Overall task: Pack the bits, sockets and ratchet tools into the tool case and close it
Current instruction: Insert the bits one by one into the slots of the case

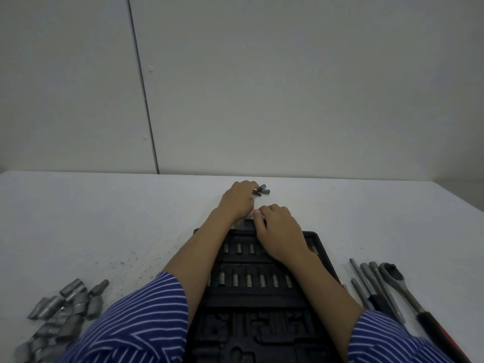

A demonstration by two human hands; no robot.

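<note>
Head view: an open black tool case (262,305) is seen at the near edge of the white table (131,218), in the middle. Two rows of small sockets (248,280) are already set in its slots. The L hand (237,199) is reached past the case's far edge; its fingers are curled over loose bits (262,191) near the table's far edge, touching them. The R hand (277,229) is laid on the case's far edge, fingers curled, thumb & fingertips pressed together; what is pinched can't be told. A pile of bigger sockets (60,310) is seen by the near L corner. A ratchet (398,281) & extension bars (372,286) are laid near the R corner. Striped blue sleeves (136,320) are seen.
</note>
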